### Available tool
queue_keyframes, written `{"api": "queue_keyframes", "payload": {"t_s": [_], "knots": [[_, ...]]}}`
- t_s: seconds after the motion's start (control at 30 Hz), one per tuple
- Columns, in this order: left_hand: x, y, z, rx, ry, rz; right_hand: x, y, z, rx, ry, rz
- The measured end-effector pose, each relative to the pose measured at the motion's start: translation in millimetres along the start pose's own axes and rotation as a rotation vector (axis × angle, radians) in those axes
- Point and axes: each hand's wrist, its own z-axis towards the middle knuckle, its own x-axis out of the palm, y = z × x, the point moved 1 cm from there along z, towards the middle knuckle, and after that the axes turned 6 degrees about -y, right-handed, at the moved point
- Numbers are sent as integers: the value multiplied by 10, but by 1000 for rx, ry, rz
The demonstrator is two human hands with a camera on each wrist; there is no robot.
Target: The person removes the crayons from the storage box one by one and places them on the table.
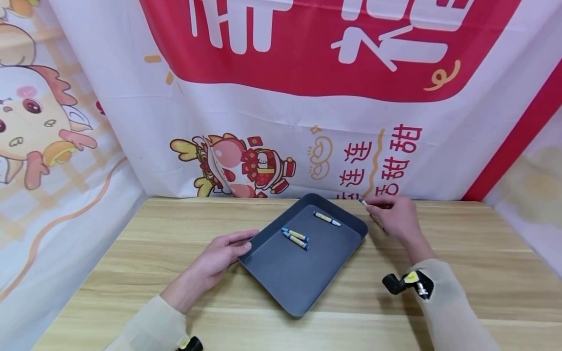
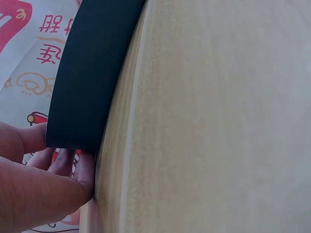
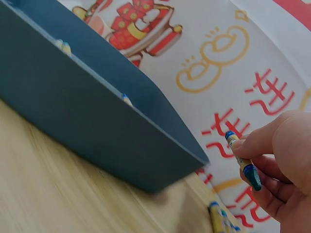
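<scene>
A dark grey rectangular tray (image 1: 281,287) lies at an angle on the table. Inside it are a whitish-tipped crayon (image 1: 327,218) near the far end and two blue-tipped crayons, one (image 1: 298,235) close beside the other (image 1: 296,241). My left hand (image 1: 224,253) grips the tray's left corner, thumb at the rim and fingers lower down, as the left wrist view shows. Beyond the right corner, my right hand (image 1: 395,217) pinches a crayon (image 3: 241,160) with a dark green tip between thumb and fingers. Another crayon (image 3: 221,218) lies on the table beneath this hand, partly hidden.
The wooden table (image 1: 474,273) ends at a white cloth backdrop (image 1: 281,112) printed with red lettering and cartoon figures. A similar printed cloth (image 1: 57,209) hangs on the left. Black wrist cameras (image 1: 408,282) sit on both sleeves.
</scene>
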Motion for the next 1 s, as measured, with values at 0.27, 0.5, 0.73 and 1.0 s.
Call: {"api": "queue_keyframes", "payload": {"t_s": [0.27,0.5,0.73,1.0], "knots": [[-15,11,0,3,1,6,-193,-283,23,93,-5,-20],[-20,19,21,-3,-8,4,-344,-520,10,176,33,-36],[-12,10,17,1,-2,6,-448,-662,-6,205,-2,-50],[-5,2,-2,5,7,4,-491,-723,2,222,-22,-69]]}}
